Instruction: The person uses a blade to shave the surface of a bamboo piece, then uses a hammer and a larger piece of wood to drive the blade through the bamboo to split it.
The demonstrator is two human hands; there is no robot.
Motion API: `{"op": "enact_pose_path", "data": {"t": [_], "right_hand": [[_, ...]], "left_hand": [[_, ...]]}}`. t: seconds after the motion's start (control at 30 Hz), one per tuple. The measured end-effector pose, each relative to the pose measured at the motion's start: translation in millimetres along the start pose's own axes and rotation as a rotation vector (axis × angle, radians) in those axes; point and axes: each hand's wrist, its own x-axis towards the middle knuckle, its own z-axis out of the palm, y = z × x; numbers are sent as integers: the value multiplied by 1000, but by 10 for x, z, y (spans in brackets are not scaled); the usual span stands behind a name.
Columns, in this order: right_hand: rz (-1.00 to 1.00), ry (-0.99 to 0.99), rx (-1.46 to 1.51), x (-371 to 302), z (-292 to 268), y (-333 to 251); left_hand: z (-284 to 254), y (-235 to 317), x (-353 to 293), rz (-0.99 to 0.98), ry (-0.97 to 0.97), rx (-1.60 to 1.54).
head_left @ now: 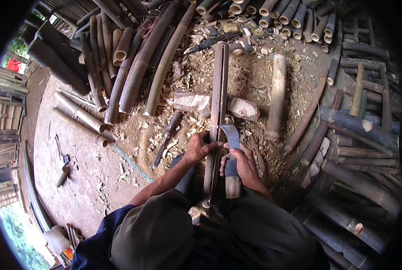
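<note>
A split bamboo pole (pixel 218 81) stretches away from between my knees, its upper part lying across a rough wooden block (pixel 243 108). My left hand (pixel 198 148) grips the pole from its left side, thumb laid over it. In my right hand (pixel 247 166) is a billhook (pixel 230 135) with a hooked metal blade and a black-wrapped wooden handle. The blade is upright against the pole's right edge; whether it bites into the bamboo I cannot tell. My right fingertips come close to the pole too. Left of the block, a chisel-like tool (pixel 167 138) with a dark handle lies on the ground.
Wood chips cover the ground around the block. A thick, partly peeled bamboo length (pixel 277 96) lies to the right. Bamboo poles (pixel 142 67) are heaped at upper left, cut tubes (pixel 295 18) along the far side, and bamboo frames (pixel 372 76) at right. A dark sheath-like object (pixel 210 42) lies beyond.
</note>
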Motion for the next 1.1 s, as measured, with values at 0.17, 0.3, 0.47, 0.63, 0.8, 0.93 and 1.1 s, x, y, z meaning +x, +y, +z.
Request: {"op": "enact_pose_path", "data": {"t": [0.17, 0.3, 0.47, 0.63, 0.8, 0.93, 1.1], "right_hand": [[-25, -6, 70, 32, -23, 33], [-33, 10, 91, 58, -45, 48], [-140, -9, -10, 152, -95, 77], [-154, -4, 8, 715, -105, -279], [-66, -7, 2, 232, -53, -146], [0, 19, 70, 39, -99, -15], [-26, -15, 147, 20, -71, -17]], "left_hand": [[21, 62, -15, -8, 27, 106], [13, 120, -30, -5, 23, 187], [8, 150, -22, 81, 51, 180], [-4, 118, -3, 42, 31, 256], [43, 52, -1, 45, 87, 228], [64, 192, -38, -5, 50, 244], [32, 110, -51, 54, 61, 209]]}}
